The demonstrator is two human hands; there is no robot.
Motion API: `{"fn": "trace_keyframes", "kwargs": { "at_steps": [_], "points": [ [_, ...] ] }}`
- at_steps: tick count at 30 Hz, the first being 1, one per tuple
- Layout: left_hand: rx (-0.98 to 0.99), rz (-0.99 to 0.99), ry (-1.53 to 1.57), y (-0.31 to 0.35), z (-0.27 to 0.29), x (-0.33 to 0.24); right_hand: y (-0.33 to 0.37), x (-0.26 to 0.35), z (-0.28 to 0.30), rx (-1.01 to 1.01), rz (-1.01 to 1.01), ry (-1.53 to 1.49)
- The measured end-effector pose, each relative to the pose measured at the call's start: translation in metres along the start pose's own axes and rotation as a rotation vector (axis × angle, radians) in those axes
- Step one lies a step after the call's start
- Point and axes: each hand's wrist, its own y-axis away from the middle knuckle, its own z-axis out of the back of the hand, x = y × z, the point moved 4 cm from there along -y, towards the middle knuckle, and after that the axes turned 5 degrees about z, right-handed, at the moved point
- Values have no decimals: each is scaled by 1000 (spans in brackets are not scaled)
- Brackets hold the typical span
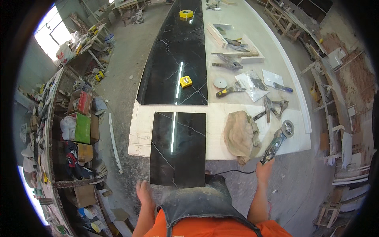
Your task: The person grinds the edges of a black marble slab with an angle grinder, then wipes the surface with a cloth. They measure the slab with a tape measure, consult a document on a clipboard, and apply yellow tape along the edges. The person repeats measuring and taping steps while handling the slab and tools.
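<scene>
My right hand [265, 167] is closed around the rear of an angle grinder [274, 146], whose round disc points away over the right corner of the white table. A black cord runs left from the grinder toward my apron. My left hand [144, 193] is beside the near left corner of a small black marble-look slab [178, 150], its fingers apart and holding nothing. This slab lies on the table's near end and overhangs it toward me. Beyond a gap lies a long black slab [173, 51] with a yellow tape measure [185, 81] and a yellow tape roll [186, 14] on it.
On the white table [219, 114], a beige cloth [239, 134] lies left of the grinder. Spring clamps [274, 108], a putty knife [229, 91], a pale disc [220, 83] and a white frame piece [252, 53] lie farther back. Cluttered shelves [75, 183] stand left; wooden racks [331, 106] stand right.
</scene>
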Motion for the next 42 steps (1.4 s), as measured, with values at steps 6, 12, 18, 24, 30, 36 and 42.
{"fn": "trace_keyframes", "kwargs": {
  "at_steps": [6, 12, 18, 24, 30, 36, 42],
  "points": [
    [437, 580, 571, 46, -86, 28, -8, 27, 47, 267, -10, 3],
    [285, 435, 604, 44, -107, 41, -13, 39, 90, -57, 228, -37],
    [70, 152, 452, 22, -39, -26, 15, 95, 94, 145, 251, -286],
    [-313, -172, -28, -19, 40, -126, 34, 134, 36, 381, 525, -343],
    [-64, -231, -236, -70, -24, -190, 40, 188, -23, 514, 623, -292],
    [121, -234, -442, -155, -104, -180, 34, 221, -96, 575, 569, -175],
    [214, -245, -678, -164, -167, -185, 28, 249, -123, 599, 529, 6]
  ]
}}
